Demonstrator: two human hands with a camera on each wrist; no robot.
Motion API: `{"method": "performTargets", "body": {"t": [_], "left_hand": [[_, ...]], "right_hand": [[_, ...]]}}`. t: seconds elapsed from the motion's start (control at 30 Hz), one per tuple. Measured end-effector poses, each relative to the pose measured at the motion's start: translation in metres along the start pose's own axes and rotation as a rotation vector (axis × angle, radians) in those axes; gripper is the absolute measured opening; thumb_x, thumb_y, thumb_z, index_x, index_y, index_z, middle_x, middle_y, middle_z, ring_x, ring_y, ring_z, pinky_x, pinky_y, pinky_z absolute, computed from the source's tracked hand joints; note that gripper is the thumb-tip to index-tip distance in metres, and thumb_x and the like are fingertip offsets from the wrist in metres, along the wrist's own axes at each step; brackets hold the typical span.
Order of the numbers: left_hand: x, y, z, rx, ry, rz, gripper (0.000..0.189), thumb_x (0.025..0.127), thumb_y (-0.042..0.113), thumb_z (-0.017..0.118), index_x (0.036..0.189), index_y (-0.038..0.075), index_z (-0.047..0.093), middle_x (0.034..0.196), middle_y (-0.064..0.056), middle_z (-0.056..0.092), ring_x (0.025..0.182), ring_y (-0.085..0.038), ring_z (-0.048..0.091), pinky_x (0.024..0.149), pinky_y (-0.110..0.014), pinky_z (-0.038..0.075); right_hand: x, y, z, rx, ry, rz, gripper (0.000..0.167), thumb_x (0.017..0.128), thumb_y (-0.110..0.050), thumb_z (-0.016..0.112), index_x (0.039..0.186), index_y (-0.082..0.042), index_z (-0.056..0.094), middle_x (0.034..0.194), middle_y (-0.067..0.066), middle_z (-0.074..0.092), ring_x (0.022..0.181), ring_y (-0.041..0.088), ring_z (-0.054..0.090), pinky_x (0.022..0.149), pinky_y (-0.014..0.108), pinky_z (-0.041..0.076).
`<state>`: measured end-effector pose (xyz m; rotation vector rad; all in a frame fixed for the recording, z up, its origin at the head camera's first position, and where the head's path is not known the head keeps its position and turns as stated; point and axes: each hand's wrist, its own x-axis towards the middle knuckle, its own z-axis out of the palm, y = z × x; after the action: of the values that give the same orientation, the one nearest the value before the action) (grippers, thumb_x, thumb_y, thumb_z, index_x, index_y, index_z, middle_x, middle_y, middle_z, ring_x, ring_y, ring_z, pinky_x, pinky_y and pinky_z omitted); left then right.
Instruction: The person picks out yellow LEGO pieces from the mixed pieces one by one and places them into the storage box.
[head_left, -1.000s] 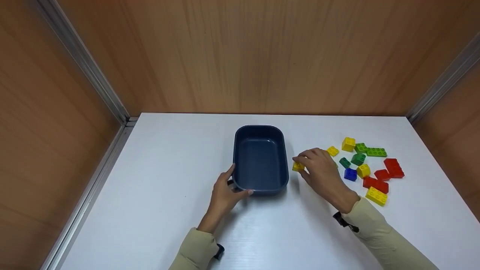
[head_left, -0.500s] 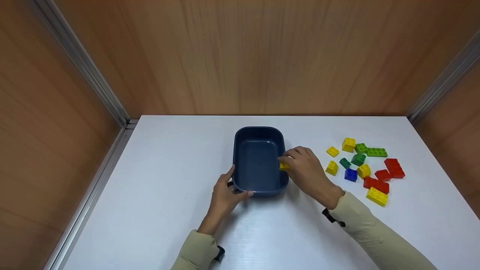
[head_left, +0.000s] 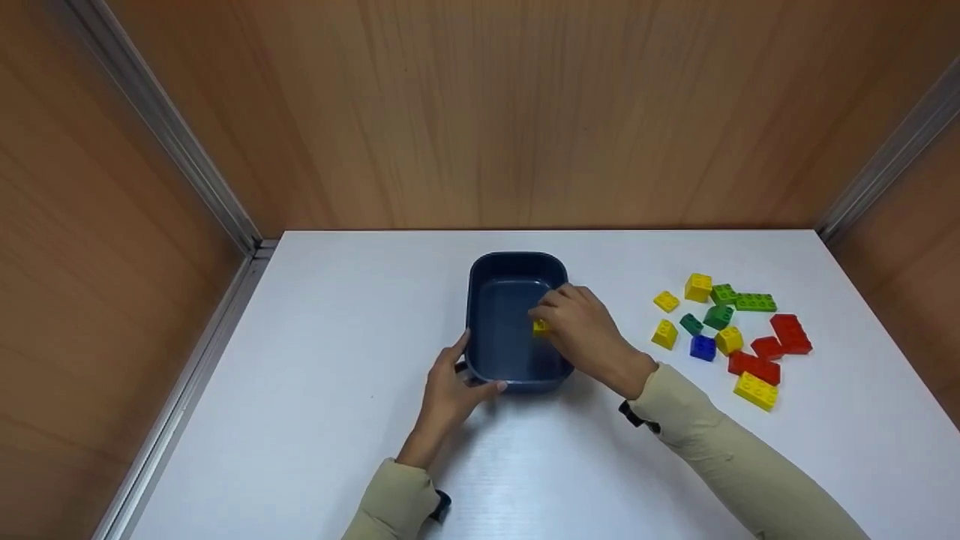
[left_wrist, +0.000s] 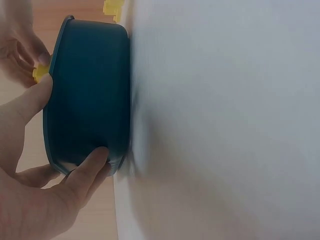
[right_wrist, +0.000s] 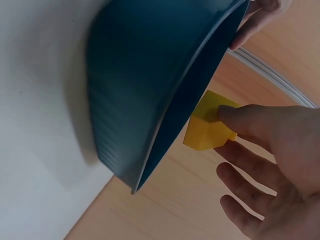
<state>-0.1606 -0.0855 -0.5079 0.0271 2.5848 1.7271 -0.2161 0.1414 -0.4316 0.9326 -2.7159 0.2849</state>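
Observation:
A dark blue rectangular dish (head_left: pixel 502 322) stands on the white table. Its near left corner, beside a small handle, is gripped by my left hand (head_left: pixel 446 394), thumb on the near side and fingers along the left wall. Over the dish's right half, my right hand (head_left: pixel 589 337) pinches a yellow toy brick (head_left: pixel 540 328) between thumb and fingers. The right wrist view shows this brick (right_wrist: pixel 207 125) just above the rim, with the other fingers loosely bent. In the left wrist view the dish (left_wrist: pixel 90 85) hides part of the right hand's fingertips.
To the right lie several loose bricks: yellow ones such as a wedge-shaped brick (head_left: pixel 664 334), green ones including a long brick (head_left: pixel 755 302), a blue brick (head_left: pixel 703 347) and red ones like this brick (head_left: pixel 790 334). Wooden panels (head_left: pixel 480 112) wall in the table's back and sides.
My right hand has carried the yellow brick leftward from the table beside the dish, across the right rim, to above the dish. The left hand and dish have stayed in place.

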Motion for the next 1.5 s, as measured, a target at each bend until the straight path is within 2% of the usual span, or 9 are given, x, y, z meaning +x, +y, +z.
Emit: {"method": "performTargets", "body": {"t": [0.23,0.37,0.5,0.9,1.03,1.27,1.5], "left_hand": [[0.000,0.000,0.000,0.011,0.009,0.014,0.102,0.081,0.017,0.094,0.163,0.002,0.036,0.150,-0.027,0.050,0.136,-0.047,0.056,0.107,-0.050,0.056],[0.001,-0.001,0.000,0.009,0.007,0.010,0.102,0.081,0.018,0.094,0.164,0.003,0.036,0.151,-0.027,0.049,0.137,-0.047,0.055,0.108,-0.050,0.055],[0.000,-0.001,0.000,-0.011,0.004,0.002,0.102,0.081,0.018,0.094,0.164,0.004,0.036,0.152,-0.026,0.048,0.137,-0.046,0.055,0.107,-0.047,0.056],[0.000,-0.002,0.001,-0.041,-0.005,-0.014,0.102,0.083,0.016,0.093,0.165,0.005,0.034,0.152,-0.026,0.047,0.138,-0.045,0.055,0.105,-0.046,0.058],[0.001,-0.001,0.001,-0.040,-0.003,-0.008,0.102,0.083,0.016,0.093,0.165,0.004,0.034,0.150,-0.025,0.048,0.138,-0.045,0.055,0.105,-0.047,0.057],[0.001,0.000,0.001,0.010,0.020,-0.007,0.102,0.081,0.018,0.095,0.164,0.004,0.037,0.144,-0.022,0.055,0.139,-0.043,0.054,0.113,-0.051,0.051],[0.000,0.001,0.001,0.017,0.020,-0.022,0.101,0.081,0.019,0.094,0.164,0.005,0.038,0.149,-0.022,0.053,0.142,-0.043,0.051,0.115,-0.053,0.048]], "right_hand": [[0.018,-0.005,0.000,0.014,-0.090,-0.040,0.023,0.090,-0.010,0.086,0.113,-0.010,0.082,0.111,0.008,0.077,0.105,0.029,0.066,0.097,0.047,0.056],[0.028,-0.007,0.000,0.051,-0.175,-0.044,0.024,0.091,-0.009,0.084,0.114,-0.009,0.083,0.112,0.010,0.077,0.105,0.030,0.067,0.094,0.047,0.057],[0.036,-0.008,0.002,0.072,-0.224,-0.054,0.022,0.091,-0.008,0.084,0.113,-0.006,0.083,0.109,0.011,0.078,0.101,0.031,0.068,0.092,0.047,0.058],[0.057,-0.017,0.006,0.108,-0.308,-0.083,0.022,0.093,-0.002,0.080,0.114,-0.006,0.083,0.110,0.010,0.079,0.105,0.029,0.072,0.104,0.048,0.058],[0.063,-0.018,0.009,0.131,-0.344,-0.062,0.023,0.093,-0.001,0.080,0.115,-0.006,0.082,0.113,0.011,0.079,0.108,0.029,0.073,0.104,0.048,0.058],[0.070,-0.019,0.015,0.121,-0.378,-0.043,0.022,0.093,0.000,0.079,0.114,-0.004,0.082,0.115,0.013,0.079,0.109,0.029,0.074,0.099,0.044,0.061],[0.074,-0.024,0.021,0.140,-0.456,0.014,0.025,0.092,0.002,0.079,0.116,-0.007,0.082,0.116,0.011,0.079,0.108,0.027,0.074,0.103,0.044,0.059]]}}
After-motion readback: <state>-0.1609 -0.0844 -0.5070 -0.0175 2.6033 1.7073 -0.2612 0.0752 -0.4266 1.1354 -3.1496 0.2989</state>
